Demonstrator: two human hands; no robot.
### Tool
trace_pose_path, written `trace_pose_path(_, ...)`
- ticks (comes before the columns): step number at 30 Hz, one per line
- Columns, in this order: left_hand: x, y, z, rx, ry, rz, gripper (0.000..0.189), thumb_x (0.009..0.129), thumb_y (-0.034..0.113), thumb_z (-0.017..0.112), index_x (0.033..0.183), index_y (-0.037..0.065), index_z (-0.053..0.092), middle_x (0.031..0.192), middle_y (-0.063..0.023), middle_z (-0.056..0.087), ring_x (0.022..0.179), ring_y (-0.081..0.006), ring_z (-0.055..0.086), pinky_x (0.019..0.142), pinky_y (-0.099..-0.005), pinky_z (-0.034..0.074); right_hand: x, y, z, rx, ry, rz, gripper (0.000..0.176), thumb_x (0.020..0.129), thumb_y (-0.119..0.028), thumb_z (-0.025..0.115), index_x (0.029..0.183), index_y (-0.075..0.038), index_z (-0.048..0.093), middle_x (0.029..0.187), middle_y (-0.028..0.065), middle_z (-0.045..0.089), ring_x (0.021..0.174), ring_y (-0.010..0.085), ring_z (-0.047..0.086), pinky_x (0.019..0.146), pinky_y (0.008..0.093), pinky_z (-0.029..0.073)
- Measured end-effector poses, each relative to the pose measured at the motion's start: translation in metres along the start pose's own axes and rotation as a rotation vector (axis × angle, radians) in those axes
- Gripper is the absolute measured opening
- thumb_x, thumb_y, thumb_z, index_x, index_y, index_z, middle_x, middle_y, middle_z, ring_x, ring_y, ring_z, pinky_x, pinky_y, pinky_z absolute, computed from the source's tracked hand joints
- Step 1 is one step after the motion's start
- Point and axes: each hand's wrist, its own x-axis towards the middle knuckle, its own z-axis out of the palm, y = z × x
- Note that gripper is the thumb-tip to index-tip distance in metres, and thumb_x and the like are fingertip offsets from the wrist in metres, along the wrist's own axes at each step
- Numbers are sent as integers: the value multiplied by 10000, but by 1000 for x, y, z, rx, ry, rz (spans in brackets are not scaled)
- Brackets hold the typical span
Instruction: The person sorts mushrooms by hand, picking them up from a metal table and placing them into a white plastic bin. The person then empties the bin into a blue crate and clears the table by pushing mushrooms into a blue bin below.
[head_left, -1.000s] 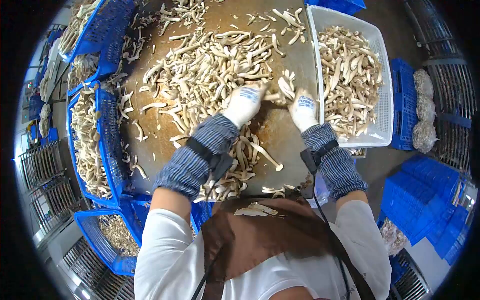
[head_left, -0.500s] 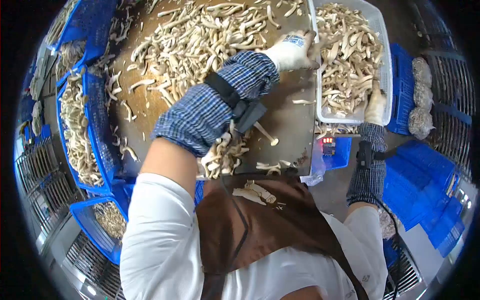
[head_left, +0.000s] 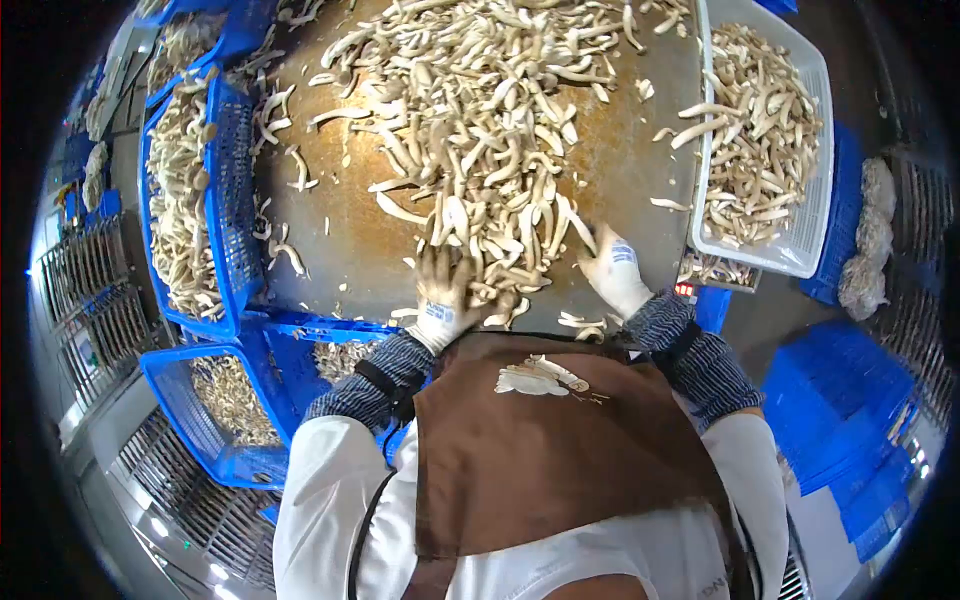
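A large pile of long pale mushrooms (head_left: 500, 130) spreads over the brown-stained table (head_left: 630, 150), reaching its front edge. My left hand (head_left: 440, 300), in a white glove with blue print, lies at the pile's near left side, fingers stretched out and touching the mushrooms there. On the near right side, my right hand (head_left: 613, 272) wears the same kind of glove. Its fingers are apart, at the tip of a mushroom on the pile's edge, and it grips nothing that I can see. Several loose mushrooms lie between my hands and the apron.
A white basket (head_left: 822, 150) full of mushrooms stands at the table's right edge. Along the left side are blue crates (head_left: 232, 190) of mushrooms, and another blue crate (head_left: 180, 400) with small pieces sits lower. Blue crates (head_left: 840, 390) are stacked at the lower right.
Both hands have left the white basket and come back to the pile's near edge. More mushrooms now lie at the table's middle front, and the view has shifted.
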Motion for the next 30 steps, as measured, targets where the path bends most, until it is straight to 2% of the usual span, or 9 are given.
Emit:
trace_pose_path(5, 16, -25, 9, -186, 82, -224, 1088, 597, 333, 911, 1439, -52, 338, 1473, -328, 354, 1309, -471, 426, 1096, -536, 365, 9, -57, 3, 611, -165, 613, 532, 912, -371, 681, 1144, 101, 594, 919, 126, 671, 684, 182, 625, 591, 356, 529)
trace_pose_path(7, 53, -34, 33, -286, 322, -226, 982, 670, 266, 884, 1422, -88, 361, 1434, -323, 403, 1256, -456, 492, 1062, -496, 433, 32, -50, 43, 675, 62, 264, 566, 895, -403, 707, 1164, 83, 598, 937, 122, 668, 656, 184, 610, 551, 379, 527)
trace_pose_path(11, 125, -34, -36, -701, -41, -320, 857, 759, 249, 843, 1443, -24, 406, 1273, -227, 590, 1209, -329, 578, 1052, -400, 459, 88, -120, 24, 1414, -186, 566, 321, 881, -202, 734, 1098, 27, 671, 757, 41, 649, 571, 180, 598, 517, 349, 517)
trace_pose_path(16, 163, -60, -78, -1333, -309, -355, 880, 772, 143, 853, 1457, -36, 330, 1187, -148, 668, 997, -197, 680, 868, -307, 568, 107, -141, -13, 860, -122, 245, 177, 905, -148, 687, 1024, -17, 703, 728, 39, 649, 565, 147, 581, 495, 295, 494)
trace_pose_path(20, 173, -79, -102, -946, -184, -179, 590, 790, 128, 782, 1304, -23, 535, 1090, -129, 704, 970, -203, 672, 902, -318, 536, 106, -168, -51, 1041, -108, 359, 200, 954, -239, 671, 935, -45, 714, 677, 13, 635, 513, 111, 564, 521, 238, 488)
trace_pose_path(22, 172, -97, -93, -1084, -169, -300, 496, 820, 107, 741, 1264, -23, 563, 1037, -115, 711, 942, -200, 674, 849, -310, 547, 120, -115, -31, 814, -78, 45, 254, 925, -211, 698, 1070, -3, 680, 827, 48, 656, 709, 119, 644, 599, 225, 527)
trace_pose_path(24, 172, -95, -99, -1057, -165, -297, 498, 833, 100, 727, 1278, -30, 546, 1022, -116, 712, 932, -197, 675, 814, -307, 555, 122, -127, -34, 1096, -19, 137, 346, 913, -197, 710, 1177, 17, 646, 946, 67, 677, 790, 114, 659, 668, 224, 549)
trace_pose_path(27, 182, -74, -121, -1071, -315, -341, 656, 835, 79, 712, 1426, 25, 432, 1113, -119, 655, 937, -173, 639, 809, -296, 537, 139, -149, -43, 496, 0, 35, 828, 867, -140, 737, 1533, 25, 273, 1476, 177, 467, 1308, 239, 506, 1113, 322, 402)
trace_pose_path(30, 193, -75, -135, -693, -375, -9, 884, 811, 91, 739, 1563, 47, 277, 1304, -202, 592, 1079, -231, 647, 900, -310, 540, 154, -151, -70, 224, -160, -228, 866, 792, -25, 730, 1537, 20, 289, 1467, 241, 466, 1404, 265, 424, 1089, 362, 438)
